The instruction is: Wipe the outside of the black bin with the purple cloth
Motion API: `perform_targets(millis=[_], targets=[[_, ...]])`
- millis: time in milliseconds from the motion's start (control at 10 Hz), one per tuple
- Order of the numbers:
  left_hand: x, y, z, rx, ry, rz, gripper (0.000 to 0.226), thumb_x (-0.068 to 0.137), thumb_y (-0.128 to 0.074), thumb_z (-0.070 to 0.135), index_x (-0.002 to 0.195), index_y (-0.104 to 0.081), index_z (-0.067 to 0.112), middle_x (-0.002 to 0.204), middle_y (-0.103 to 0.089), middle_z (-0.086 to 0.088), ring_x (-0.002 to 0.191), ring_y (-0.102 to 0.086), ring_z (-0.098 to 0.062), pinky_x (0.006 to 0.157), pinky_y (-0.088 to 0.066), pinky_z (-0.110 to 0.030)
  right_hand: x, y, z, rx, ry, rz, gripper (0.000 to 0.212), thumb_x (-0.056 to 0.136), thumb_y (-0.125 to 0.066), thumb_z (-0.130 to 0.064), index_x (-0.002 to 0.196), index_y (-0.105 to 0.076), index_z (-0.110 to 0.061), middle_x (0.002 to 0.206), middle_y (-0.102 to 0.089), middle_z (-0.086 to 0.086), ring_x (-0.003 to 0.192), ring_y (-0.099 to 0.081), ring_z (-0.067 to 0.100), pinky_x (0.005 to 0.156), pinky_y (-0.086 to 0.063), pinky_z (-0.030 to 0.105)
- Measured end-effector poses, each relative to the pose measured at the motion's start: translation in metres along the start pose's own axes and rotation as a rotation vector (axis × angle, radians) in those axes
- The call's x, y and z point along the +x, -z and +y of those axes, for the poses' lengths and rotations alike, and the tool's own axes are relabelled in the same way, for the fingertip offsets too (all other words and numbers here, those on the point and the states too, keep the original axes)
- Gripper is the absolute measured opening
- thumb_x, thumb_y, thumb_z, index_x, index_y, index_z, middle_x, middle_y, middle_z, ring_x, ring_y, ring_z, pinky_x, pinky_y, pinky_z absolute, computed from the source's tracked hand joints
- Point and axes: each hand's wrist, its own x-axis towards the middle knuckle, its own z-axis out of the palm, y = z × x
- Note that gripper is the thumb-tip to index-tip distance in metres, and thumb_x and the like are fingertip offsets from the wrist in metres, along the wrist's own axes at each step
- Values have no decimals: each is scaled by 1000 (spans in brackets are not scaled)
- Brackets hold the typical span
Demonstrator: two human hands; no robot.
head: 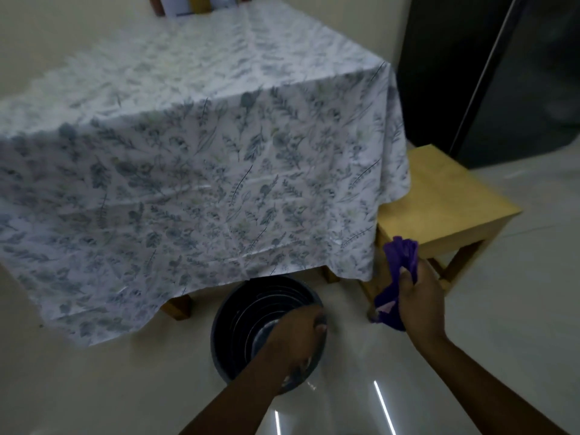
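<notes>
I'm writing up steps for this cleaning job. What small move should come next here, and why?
Probably bring the right hand down and left so the purple cloth meets the black bin wall. The cloth hangs bunched, clear of the bin, while the left hand is at its rim.

Two bare forearms reaching in from the lower edge, both angled toward twelve o'clock. Left hand stretched forward and down, palm turned under, fingers curled over the black bin's rim at its three o'clock side, wrist slightly bent. Right hand raised higher, at two o'clock from the left, well apart from it, closed in a fist around the bunched purple cloth, thumb pressed on top, knuckles facing up.
</notes>
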Motion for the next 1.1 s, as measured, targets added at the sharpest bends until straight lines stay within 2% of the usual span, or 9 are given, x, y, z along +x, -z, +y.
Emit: perform_targets(millis=[200,300,500,600,700,800,900,1000,1100], targets=[[39,28,72,-144,-109,115,34,96,-52,22,127,-56,8,129,-60,-12,118,-56,-22,93,-40,-21,62,26,-38,-125,71,283,36,97,-44,-16,132,-51,-10,122,-61,13,109,-58,31,84,-48,38],[58,35,92,-201,-150,157,29,96,-53,19,121,-58,6,124,-62,-12,111,-56,-14,81,-34,-8,86,32,-50,-152,88,352,37,98,-44,-16,134,-49,-9,124,-60,14,110,-57,31,85,-46,37],[99,34,104,-244,-217,201,29,95,-53,21,122,-57,11,121,-62,-8,103,-50,-5,71,-30,-6,126,14,-32,-422,135,195,46,97,-44,-12,142,-38,-4,129,-57,19,113,-53,33,79,-42,35],[123,22,90,-255,-213,199,29,94,-55,19,122,-58,12,121,-62,-6,102,-48,-2,72,-29,7,123,-13,-3,-545,160,-20,55,96,-49,-31,142,-38,-4,136,-55,19,127,-47,35,97,-41,48],[141,19,81,-256,-211,208,27,94,-56,21,120,-60,16,119,-63,-2,99,-47,1,74,-29,9,124,-21,9,-593,161,-41,60,94,-43,-43,141,-42,-5,142,-51,15,135,-40,35,104,-37,51],[152,25,77,-234,-229,226,28,93,-57,19,121,-60,15,121,-63,-1,102,-47,4,80,-25,11,124,-19,11,-727,192,-97,67,92,-26,-50,136,-50,-6,146,-47,15,137,-39,37,104,-39,52],[152,39,78,-224,-212,199,35,94,-55,21,128,-56,13,127,-60,-2,112,-48,0,89,-21,8,126,-12,2,-709,157,-196,66,94,-27,-50,140,-46,-6,150,-41,14,140,-34,34,107,-35,49],[140,78,89,-211,-177,187,40,95,-53,26,134,-51,16,135,-54,1,125,-49,-11,102,-28,-10,116,8,-40,-491,171,-188,44,97,-49,-31,133,-52,-6,137,-56,14,129,-50,27,103,-38,34],[128,112,103,-191,-181,228,42,94,-52,31,133,-52,17,137,-56,0,125,-52,-12,106,-32,-17,105,28,-84,-320,249,-104,24,93,-57,-20,114,-64,-10,109,-69,9,101,-66,22,86,-48,27]])
